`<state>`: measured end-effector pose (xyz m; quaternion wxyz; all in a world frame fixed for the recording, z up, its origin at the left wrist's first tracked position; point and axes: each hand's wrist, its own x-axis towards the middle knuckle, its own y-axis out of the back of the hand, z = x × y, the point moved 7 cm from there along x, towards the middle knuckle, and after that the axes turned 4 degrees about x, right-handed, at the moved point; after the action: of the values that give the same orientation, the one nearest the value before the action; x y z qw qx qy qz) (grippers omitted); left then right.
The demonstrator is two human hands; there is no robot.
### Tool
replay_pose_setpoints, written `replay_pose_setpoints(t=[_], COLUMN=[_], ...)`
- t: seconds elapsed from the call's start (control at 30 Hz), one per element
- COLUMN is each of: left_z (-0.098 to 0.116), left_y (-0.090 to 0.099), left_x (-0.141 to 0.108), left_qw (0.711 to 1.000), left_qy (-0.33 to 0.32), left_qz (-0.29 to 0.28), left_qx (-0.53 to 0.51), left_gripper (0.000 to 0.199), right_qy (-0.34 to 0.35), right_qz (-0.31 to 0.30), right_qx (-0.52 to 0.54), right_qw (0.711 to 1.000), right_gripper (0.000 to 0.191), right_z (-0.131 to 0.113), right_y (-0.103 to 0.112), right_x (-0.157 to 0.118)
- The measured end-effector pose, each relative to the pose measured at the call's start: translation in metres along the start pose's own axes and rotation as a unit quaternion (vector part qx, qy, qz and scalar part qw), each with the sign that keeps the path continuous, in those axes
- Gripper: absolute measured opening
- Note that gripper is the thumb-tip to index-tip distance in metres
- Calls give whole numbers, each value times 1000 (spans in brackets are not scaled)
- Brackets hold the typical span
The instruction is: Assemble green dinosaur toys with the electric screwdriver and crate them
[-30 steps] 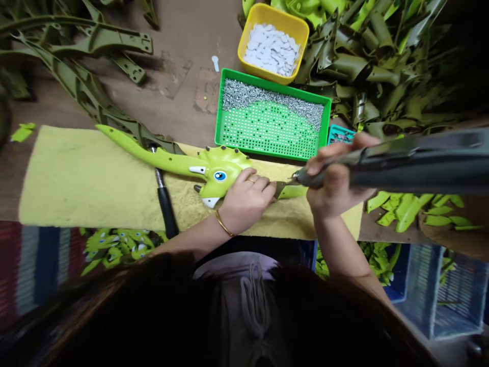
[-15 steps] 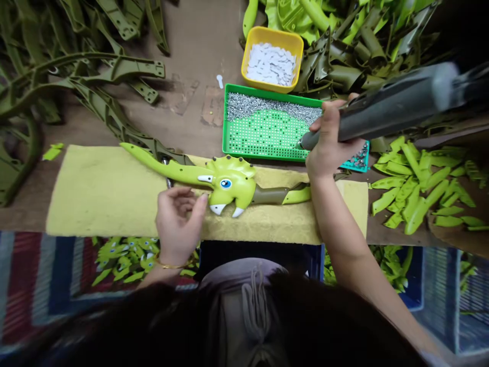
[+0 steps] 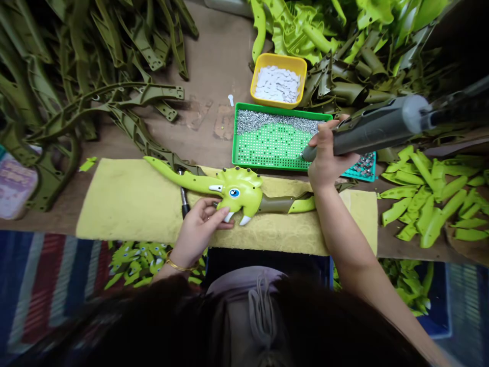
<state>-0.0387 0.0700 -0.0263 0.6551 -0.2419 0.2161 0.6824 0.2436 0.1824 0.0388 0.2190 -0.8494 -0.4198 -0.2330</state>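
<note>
Scuffed brown worktop (image 3: pixel 214 61) carries a yellow fibrous pad (image 3: pixel 126 199). On that pad lies your lime-green moulded plastic triceratops toy (image 3: pixel 239 191), with a long tapered lime section running left from its head and an olive-and-lime section running right. Your left hand (image 3: pixel 196 232) is nearest it, fingers extended and loosely parted, tips at the head's lower edge, not gripping. Your right hand (image 3: pixel 326 153) has its fingers closed around a grey cylindrical electric screwdriver (image 3: pixel 367 130), tip over a green perforated plastic tray (image 3: pixel 267 150) holding silver screws (image 3: pixel 275 122). A black-handled tool (image 3: pixel 184 201) lies on the pad beside the toy.
</note>
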Motion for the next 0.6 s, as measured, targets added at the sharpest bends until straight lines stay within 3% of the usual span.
replay_pose_setpoints(t=[0.13,0.37,0.6], left_z=[-2,-4,-14], left_y=[1,-15,-27], left_x=[0,-11,-18], left_qw=[1000,995,992], left_qy=[1,5,-12], left_qz=[1,-28,12], left_qx=[-9,-92,-126], left_gripper=[55,58,61], right_qy=[-17,11,-39], right_qz=[4,-1,-36], right_qx=[9,54,76], right_qw=[1000,998,996], right_gripper=[40,38,32], right_z=[-4,-40,-33], right_y=[1,10,10], right_x=[4,8,-1])
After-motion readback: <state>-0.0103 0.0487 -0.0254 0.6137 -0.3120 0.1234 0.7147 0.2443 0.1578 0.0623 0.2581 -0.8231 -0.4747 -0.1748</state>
